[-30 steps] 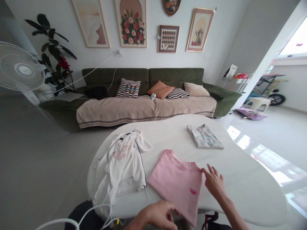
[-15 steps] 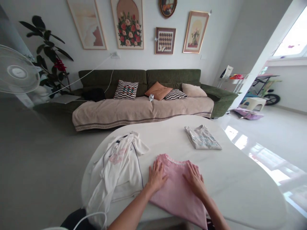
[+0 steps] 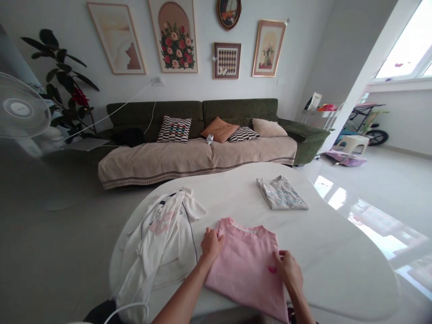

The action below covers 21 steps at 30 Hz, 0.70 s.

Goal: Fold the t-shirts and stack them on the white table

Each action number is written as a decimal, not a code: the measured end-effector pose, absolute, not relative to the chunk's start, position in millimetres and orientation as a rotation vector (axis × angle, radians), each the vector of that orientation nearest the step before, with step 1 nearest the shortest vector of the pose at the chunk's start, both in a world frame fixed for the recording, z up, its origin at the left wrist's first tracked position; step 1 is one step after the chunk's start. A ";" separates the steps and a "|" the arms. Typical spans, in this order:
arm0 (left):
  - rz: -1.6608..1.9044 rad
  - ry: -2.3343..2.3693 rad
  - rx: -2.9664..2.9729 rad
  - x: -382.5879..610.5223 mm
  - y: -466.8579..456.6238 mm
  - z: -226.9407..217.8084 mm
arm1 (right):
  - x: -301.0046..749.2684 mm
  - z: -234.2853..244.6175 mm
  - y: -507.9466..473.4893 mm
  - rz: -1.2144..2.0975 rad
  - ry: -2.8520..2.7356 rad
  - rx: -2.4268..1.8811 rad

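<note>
A pink T-shirt (image 3: 245,265), folded into a rough rectangle with its collar pointing away from me, lies on the white table (image 3: 337,261). At its upper left edge, my left hand (image 3: 212,244) is closed with curled fingers on the fabric. My right hand (image 3: 289,269) pinches the shirt's right edge, beside a small dark-pink print. To the left lies a loosely crumpled white shirt (image 3: 184,238) with dark piping and a pink print. A folded pale grey T-shirt (image 3: 282,193) rests toward the back right of the table.
Beyond the table stands a green sofa (image 3: 158,110) with a beige cover and several cushions. A fan (image 3: 22,108) and a dark-leaved plant (image 3: 67,81) are at the left. A white cable (image 3: 130,307) loops at the table's near left edge.
Both hands lay flat on the shirt's upper part. They have moved out to its side edges, the right one also nearer to me, and the fingers have closed on the fabric.
</note>
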<state>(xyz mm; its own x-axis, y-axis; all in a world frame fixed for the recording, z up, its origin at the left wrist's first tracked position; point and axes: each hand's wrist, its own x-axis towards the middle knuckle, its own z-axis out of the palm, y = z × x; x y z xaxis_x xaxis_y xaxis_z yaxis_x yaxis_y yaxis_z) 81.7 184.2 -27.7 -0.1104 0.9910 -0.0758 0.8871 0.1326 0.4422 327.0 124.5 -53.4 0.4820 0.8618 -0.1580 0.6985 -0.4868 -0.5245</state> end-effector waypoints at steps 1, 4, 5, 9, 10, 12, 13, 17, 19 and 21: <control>0.418 2.068 1.789 84.3 188.4 -26.6 | 328.7 -50.9 130.0 0.585 -1.272 -2.351; 0.475 2.060 1.760 87.1 192.7 -26.7 | 331.4 -46.3 141.0 0.580 -1.276 -2.312; 0.516 2.052 1.767 86.3 191.7 -27.8 | 330.8 -45.5 143.3 0.561 -1.304 -2.280; 0.632 2.078 1.758 78.6 183.9 -32.6 | 323.6 -42.1 148.2 0.442 -1.409 -2.233; 0.618 2.092 1.772 76.5 181.9 -33.0 | 321.8 -41.1 148.1 0.415 -1.425 -2.251; 0.541 2.097 1.834 72.6 177.8 -32.5 | 319.6 -39.5 145.0 0.371 -1.458 -2.310; 0.486 2.084 1.868 70.9 175.3 -31.8 | 319.2 -39.3 141.9 0.360 -1.474 -2.348; 0.235 2.014 1.896 63.8 161.3 -29.8 | 319.8 -43.0 124.1 0.460 -1.482 -2.444; 0.232 1.964 1.835 60.5 154.2 -30.2 | 320.3 -44.5 117.8 0.554 -1.425 -2.410; 0.326 1.853 1.718 58.4 149.2 -31.2 | 321.3 -44.0 116.3 0.598 -1.389 -2.348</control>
